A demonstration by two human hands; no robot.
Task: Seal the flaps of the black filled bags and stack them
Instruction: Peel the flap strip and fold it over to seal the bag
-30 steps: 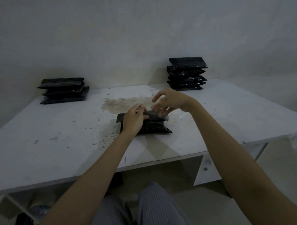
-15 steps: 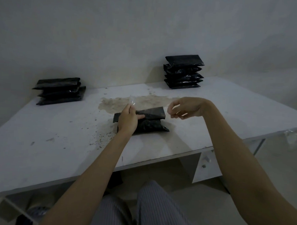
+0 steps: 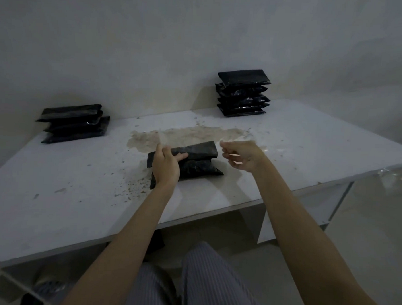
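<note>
Risk sits in the flap: the left hand (image 3: 166, 164) presses flat on the black filled bag (image 3: 195, 160) mid-tabletop (image 3: 311, 138), while the right hand (image 3: 241, 155), fingers loosely curled, seemingly holding nothing — hovers just beside it. Ease off, and the folded flap may spring open — unsealed.

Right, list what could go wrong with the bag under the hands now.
The left hand alone presses the folded flap of the black bag; the flap may spring open. The right hand is off the bag, fingers curled. Grit on the table could foul the seal.
</note>
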